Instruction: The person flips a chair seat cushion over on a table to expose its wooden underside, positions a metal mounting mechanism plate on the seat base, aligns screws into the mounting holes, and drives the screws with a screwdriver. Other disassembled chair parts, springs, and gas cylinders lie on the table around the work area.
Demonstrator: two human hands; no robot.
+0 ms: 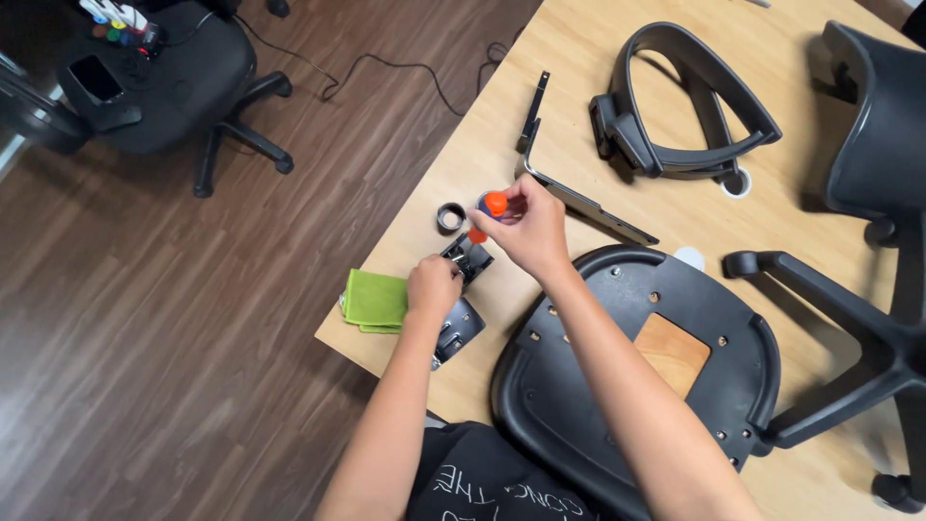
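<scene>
Two hands busy, right hand [530,228] pinching orange-handled screwdriver [491,207], left hand [433,286] steadying metal bracket [461,323]

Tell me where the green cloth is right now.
In the head view, the green cloth lies folded at the table's near-left edge, just left of the left hand and the dark metal bracket it rests on.

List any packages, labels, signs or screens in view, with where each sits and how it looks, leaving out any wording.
Phone: on the seat of the office chair, top left; dark rectangular screen, unlit.
Tablet-like slab: on the wooden table beyond the right hand, seen nearly edge-on; thin, dark, its screen face not visible.
Shirt print: bottom edge; white lettering on black cloth.
No packages or signs show.
</scene>
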